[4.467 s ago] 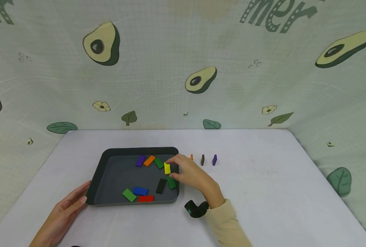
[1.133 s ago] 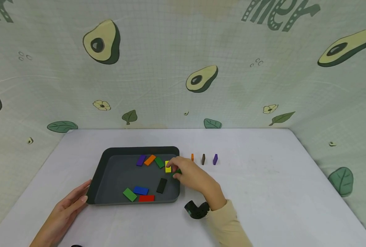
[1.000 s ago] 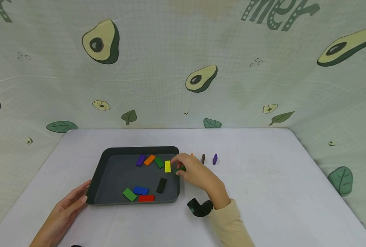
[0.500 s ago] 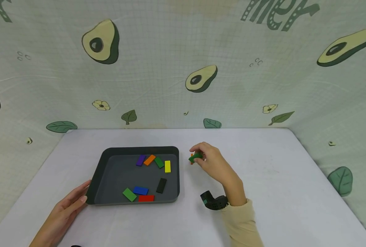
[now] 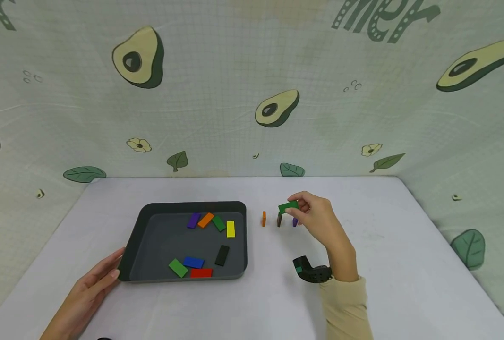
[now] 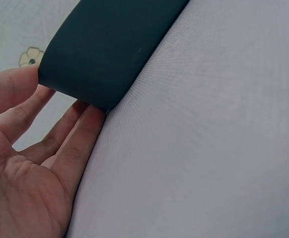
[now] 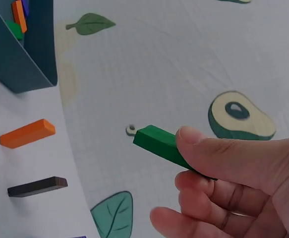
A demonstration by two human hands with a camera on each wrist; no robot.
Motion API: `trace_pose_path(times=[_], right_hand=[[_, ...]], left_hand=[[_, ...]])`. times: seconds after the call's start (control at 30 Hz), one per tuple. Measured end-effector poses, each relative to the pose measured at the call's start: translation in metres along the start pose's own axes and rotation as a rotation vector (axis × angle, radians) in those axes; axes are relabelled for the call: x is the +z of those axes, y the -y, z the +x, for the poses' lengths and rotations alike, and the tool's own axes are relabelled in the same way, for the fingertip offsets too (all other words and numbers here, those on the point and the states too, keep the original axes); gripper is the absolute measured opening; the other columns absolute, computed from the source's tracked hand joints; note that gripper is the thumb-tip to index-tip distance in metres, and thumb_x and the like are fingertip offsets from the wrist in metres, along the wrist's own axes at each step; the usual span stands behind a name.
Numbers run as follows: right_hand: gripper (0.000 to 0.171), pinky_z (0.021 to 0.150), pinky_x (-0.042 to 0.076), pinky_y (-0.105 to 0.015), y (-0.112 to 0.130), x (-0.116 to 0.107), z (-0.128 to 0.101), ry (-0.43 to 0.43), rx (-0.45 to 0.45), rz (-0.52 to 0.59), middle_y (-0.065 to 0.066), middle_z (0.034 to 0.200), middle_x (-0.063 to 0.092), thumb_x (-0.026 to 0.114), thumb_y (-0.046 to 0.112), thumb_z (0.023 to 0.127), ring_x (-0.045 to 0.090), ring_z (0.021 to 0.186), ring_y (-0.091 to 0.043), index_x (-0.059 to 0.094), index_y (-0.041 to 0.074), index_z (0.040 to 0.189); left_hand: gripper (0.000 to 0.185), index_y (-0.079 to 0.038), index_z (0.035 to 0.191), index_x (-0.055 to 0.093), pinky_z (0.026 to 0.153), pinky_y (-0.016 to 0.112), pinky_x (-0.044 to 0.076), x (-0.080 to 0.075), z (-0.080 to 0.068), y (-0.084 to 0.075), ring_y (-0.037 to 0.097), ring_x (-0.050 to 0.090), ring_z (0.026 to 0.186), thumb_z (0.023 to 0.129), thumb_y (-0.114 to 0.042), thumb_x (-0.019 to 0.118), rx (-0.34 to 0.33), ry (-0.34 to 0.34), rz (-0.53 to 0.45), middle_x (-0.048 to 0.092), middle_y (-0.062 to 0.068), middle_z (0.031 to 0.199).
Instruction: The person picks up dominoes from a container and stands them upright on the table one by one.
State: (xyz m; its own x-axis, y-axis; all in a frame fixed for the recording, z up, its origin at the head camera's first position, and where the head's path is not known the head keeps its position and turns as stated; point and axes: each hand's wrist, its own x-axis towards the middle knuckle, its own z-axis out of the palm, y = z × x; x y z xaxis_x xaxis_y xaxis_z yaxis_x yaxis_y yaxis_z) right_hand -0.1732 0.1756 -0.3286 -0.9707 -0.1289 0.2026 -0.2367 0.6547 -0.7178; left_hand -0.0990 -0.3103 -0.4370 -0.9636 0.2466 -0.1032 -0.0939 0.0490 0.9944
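Observation:
In the head view, my right hand (image 5: 317,217) pinches a green domino block (image 5: 288,207) between thumb and fingers, raised above the table. Nearby stand three upright dominoes: orange (image 5: 263,218), dark brown (image 5: 279,220) and purple (image 5: 294,222), the last partly hidden by the hand. The right wrist view shows the green block gripped at one end, its other end pointing away from the hand. My left hand (image 5: 88,293) touches the near left corner of a dark grey tray (image 5: 126,250) from outside, fingers fairly straight, thumb and fingertips against the tray.
Inside the tray lie several flat dominoes, among them a yellow one (image 5: 231,229), a black one (image 5: 222,255), a blue one (image 5: 193,262) and a red one (image 5: 201,273). A patterned cloth (image 5: 217,94) rises behind the white table (image 5: 388,264).
A green domino beside the black one was taken from the tray's right side. My right hand has carried it right, past the orange domino. My left hand stays at the corner.

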Motion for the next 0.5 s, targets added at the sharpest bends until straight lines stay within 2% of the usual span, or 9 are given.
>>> trace_pose_path(times=[0.13,0.27,0.5], right_hand=[[0.022,0.056,0.041,-0.021,-0.006,-0.005,-0.001,-0.060,0.029,-0.070,-0.007,0.075,0.055,0.069,0.009,0.083,0.050,0.067,-0.016,0.062,0.002,0.103],[0.022,0.060,0.041,-0.024,-0.011,-0.010,-0.002,-0.101,0.077,-0.096,-0.009,0.080,0.055,0.067,0.010,0.085,0.050,0.074,-0.019,0.059,0.002,0.105],[0.024,0.060,0.040,-0.027,-0.021,-0.014,-0.002,-0.096,0.199,-0.138,-0.012,0.085,0.056,0.057,0.010,0.090,0.051,0.075,-0.023,0.056,0.002,0.112]], left_hand=[[0.051,-0.010,0.149,0.021,0.086,0.005,0.041,0.000,0.000,0.000,-0.018,0.041,0.116,0.101,-0.009,0.038,-0.001,-0.002,-0.003,0.042,-0.026,0.132],[0.051,-0.010,0.149,0.021,0.085,0.005,0.041,0.000,-0.001,0.000,-0.018,0.041,0.116,0.101,-0.009,0.038,-0.007,-0.012,0.001,0.042,-0.026,0.132],[0.051,-0.011,0.149,0.021,0.085,0.004,0.041,0.001,-0.001,0.000,-0.018,0.041,0.115,0.101,-0.010,0.039,-0.011,-0.021,0.008,0.042,-0.026,0.131]])
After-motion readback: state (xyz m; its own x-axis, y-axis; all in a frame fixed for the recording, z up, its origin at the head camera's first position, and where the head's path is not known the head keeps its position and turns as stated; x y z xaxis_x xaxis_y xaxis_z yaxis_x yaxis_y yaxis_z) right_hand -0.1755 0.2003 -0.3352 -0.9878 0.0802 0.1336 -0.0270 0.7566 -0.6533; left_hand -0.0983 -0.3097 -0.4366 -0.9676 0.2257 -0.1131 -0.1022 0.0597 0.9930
